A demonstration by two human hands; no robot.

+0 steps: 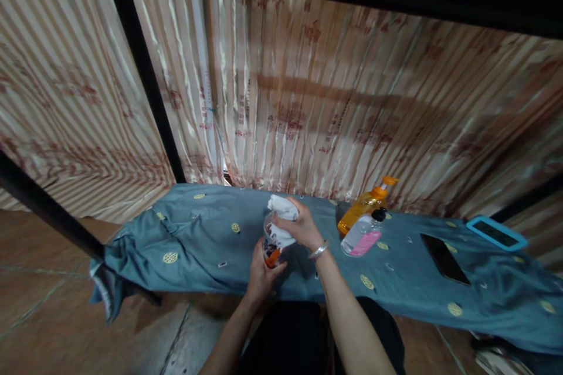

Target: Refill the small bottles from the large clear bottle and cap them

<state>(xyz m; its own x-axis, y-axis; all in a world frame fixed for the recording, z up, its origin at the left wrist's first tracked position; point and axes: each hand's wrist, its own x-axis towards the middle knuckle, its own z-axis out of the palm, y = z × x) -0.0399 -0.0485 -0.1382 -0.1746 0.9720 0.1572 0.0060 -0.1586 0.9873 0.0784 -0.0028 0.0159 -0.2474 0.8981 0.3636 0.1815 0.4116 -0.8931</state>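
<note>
Gripping from below, the left hand [260,272] is closed around the base of a small clear jar [270,246] with dark and orange contents, held just above the near edge of a blue-grey patterned cloth [197,234] spread over a low bench. The right hand [299,225], a bangle at the wrist, is wrapped tightly on a crumpled white rag [281,214] pressed into and over the jar's mouth. The jar looks light, stiff and smooth, likely slippery if wet, so a full wrap low on its wall suits it; the rag is soft and bunches wherever it is pinched. The jar's long axis stands near upright, tipped slightly away from the person, mouth pointing up toward the rag. Just beyond to the right lie a clear bottle with pink liquid [361,237] and an orange pump bottle [366,204], both on their sides, touching. Farther right rest a dark phone [444,258] and a blue-framed tablet [496,232]. A striped satin curtain [329,99] hangs behind.
</note>
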